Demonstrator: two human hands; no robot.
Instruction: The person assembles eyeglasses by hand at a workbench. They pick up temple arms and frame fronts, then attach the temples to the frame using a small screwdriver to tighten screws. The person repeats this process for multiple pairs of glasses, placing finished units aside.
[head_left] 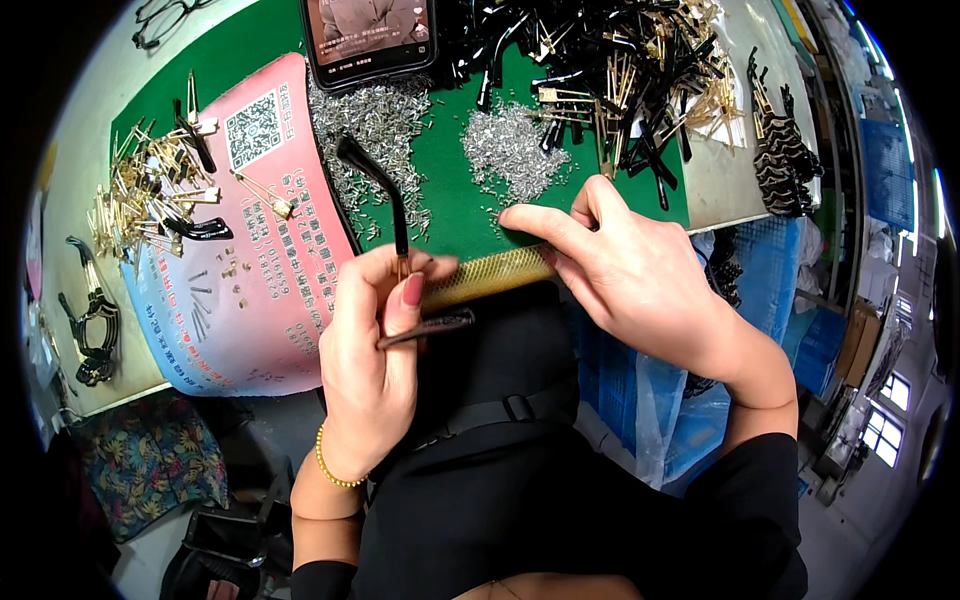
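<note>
- While the left hand (372,340) pinches a black temple arm (385,195) upright, its long axis points away.
- Right hand (625,270) fingers, narrowed, touch the screw pile (510,150) just beyond.

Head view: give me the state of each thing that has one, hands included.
Left hand: closed around a black temple arm, held upright.
Right hand: open, fingertips at the small silver screw pile.
Phone: screen lit, lying flat.
Temple pile: tangled, loose.
Gold hinge pile: loose heap.
</note>
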